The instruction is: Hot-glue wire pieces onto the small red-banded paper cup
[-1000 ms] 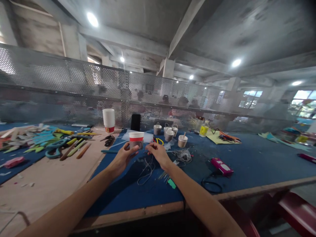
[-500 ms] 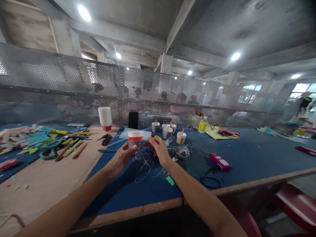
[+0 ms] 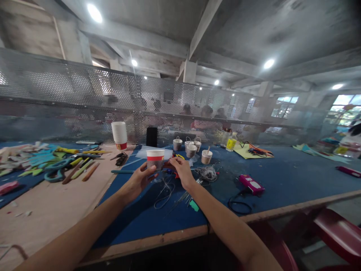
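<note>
The left hand point(image 3: 138, 180) has its grip closed around a paper cup point(image 3: 155, 159) with a red band, holding it upright just above the blue table point(image 3: 282, 180). The right hand point(image 3: 182, 171) is beside the cup, fingers pinched on something small and reddish at the cup's side; what exactly it holds is too blurred to tell, though the grip does look clenched on it.

Judging by how things lie, the work on this cup seems to be in its middle. The cup is plain: no wire loop shows at its rim. Further back on the table stand several small cups with handles point(image 3: 191, 148), which look finished, and one more with a stick in it point(image 3: 207, 156). So a few pieces appear done and this one is not yet.

Below the hands lie loose wires point(image 3: 165, 192) and a tangle of thin wire point(image 3: 208, 174). To the left, a stack of paper cups point(image 3: 119, 134) waits beside a wooden board point(image 3: 56, 203) strewn with scissors and tools point(image 3: 60, 167). To the right lies a pink tool with a black cord point(image 3: 251, 185). Behind the mesh screen point(image 3: 84, 94), other people sit at work.
</note>
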`<state>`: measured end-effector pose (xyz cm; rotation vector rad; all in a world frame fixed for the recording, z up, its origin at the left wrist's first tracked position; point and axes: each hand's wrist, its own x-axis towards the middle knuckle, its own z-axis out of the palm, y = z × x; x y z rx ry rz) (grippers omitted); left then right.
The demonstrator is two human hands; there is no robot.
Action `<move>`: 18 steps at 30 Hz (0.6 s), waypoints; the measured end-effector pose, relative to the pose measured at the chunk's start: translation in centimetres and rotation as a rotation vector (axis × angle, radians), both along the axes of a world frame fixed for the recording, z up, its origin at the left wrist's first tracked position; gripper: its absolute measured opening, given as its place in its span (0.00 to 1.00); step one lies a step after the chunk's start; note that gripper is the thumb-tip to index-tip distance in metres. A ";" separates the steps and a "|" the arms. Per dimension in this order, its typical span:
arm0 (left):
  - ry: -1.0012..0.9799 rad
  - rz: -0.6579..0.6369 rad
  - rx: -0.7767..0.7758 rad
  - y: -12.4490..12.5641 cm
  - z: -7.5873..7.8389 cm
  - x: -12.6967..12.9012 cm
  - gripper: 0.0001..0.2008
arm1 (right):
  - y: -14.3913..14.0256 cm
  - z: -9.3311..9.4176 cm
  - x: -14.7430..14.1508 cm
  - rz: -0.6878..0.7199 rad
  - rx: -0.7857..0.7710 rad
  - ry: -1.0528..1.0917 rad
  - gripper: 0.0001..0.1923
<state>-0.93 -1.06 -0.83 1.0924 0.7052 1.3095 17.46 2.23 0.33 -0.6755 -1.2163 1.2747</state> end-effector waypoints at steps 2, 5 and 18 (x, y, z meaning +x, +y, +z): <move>0.009 -0.011 0.004 0.0 0.0 0.0 0.20 | 0.0 0.0 0.0 -0.019 0.001 -0.017 0.11; 0.014 -0.024 0.002 -0.1 0.1 0.0 0.21 | 0.0 -0.1 0.1 -0.031 0.000 -0.044 0.12; 0.001 -0.057 -0.002 -0.4 0.4 0.2 0.21 | 0.1 -0.2 0.2 -0.009 -0.007 -0.070 0.13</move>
